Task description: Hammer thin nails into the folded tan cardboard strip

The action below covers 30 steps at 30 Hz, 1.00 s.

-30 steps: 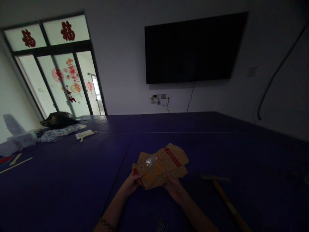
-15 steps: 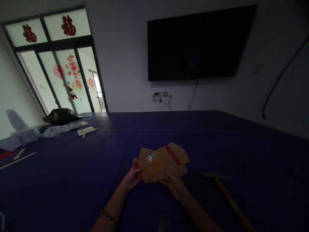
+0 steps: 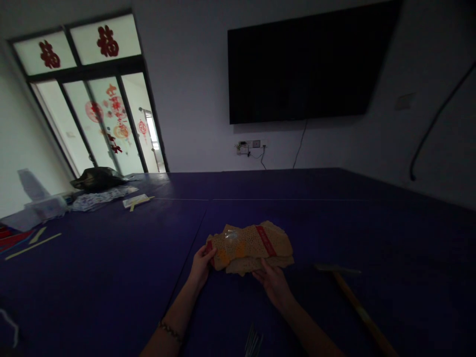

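A brown, ragged-edged piece of cardboard (image 3: 247,241), dotted with many small dark marks, lies across both hands above the purple surface. It has red bands, orange patches and a shiny clear spot. At its left end, my left hand (image 3: 202,263) is closed on the red-banded edge, thumb on top. Along the lower right edge, my right hand (image 3: 273,283) grips it with the thumb above and fingers underneath. To the right lies a hammer (image 3: 357,308) with a wooden handle. Several thin metal nails (image 3: 253,343) lie near the bottom edge, between my forearms.
The purple table (image 3: 122,258) spreads out to the wall. On its left are a black bag (image 3: 97,178), clear plastic boxes (image 3: 44,207), a white packet (image 3: 136,201) and yellow strips (image 3: 33,246). A large screen (image 3: 308,64) hangs on the wall.
Both hands have tilted the cardboard, so its left end sits slightly higher and more of the layer under its front edge shows. The view has shifted slightly.
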{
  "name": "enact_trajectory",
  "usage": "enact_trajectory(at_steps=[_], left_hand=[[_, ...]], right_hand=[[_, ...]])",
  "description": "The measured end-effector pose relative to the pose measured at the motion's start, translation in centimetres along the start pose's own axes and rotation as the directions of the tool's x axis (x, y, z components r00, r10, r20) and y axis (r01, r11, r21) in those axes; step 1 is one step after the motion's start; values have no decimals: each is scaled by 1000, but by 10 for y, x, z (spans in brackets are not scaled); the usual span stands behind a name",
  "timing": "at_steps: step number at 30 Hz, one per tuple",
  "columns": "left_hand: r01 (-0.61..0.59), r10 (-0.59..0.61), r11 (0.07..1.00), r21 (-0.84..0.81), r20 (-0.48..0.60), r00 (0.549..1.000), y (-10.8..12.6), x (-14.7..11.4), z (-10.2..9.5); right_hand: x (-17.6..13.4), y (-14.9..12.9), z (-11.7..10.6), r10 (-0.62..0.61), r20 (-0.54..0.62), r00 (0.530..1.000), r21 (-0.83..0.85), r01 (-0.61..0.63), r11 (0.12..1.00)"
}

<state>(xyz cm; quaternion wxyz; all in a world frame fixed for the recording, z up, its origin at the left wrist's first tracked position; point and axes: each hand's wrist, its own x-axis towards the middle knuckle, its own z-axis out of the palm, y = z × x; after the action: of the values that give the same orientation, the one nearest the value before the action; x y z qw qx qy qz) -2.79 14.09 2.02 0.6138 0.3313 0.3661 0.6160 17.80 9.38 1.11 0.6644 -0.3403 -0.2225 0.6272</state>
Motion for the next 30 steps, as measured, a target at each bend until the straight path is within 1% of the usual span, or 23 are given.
enact_trajectory(at_steps=[3,6,9,11,16,20,24,26,28,30], left_hand=[[33,-34,999,9,22,999,1,1,-2],[52,-54,998,30,53,997,1,-2,1],[37,-41,998,58,69,997,-1,-5,7],[7,-11,997,78,58,998,-2,-5,8],[-78,78,990,118,3,997,-5,-2,4],[-101,103,986,132,-6,995,-6,0,4],[-98,97,989,107,12,995,-3,-3,8],[-55,53,997,49,44,998,0,-7,10],[49,-48,999,-9,110,993,2,-12,10],[160,-151,986,-34,193,970,3,-16,9]], right_hand=[[2,4,-5,-25,-8,1000,-3,25,1000],[4,7,-10,-55,2,999,8,55,998],[6,8,-15,-75,17,997,18,74,997],[6,8,-15,-67,38,997,11,67,998],[1,8,-4,-3,119,993,-38,8,999],[-6,5,6,45,180,983,-55,-36,998],[-7,2,7,40,168,985,-10,-39,999],[-7,0,7,31,159,987,28,-36,999],[-7,-2,7,37,174,984,56,-47,997],[-9,-4,7,60,211,976,66,-75,995]])
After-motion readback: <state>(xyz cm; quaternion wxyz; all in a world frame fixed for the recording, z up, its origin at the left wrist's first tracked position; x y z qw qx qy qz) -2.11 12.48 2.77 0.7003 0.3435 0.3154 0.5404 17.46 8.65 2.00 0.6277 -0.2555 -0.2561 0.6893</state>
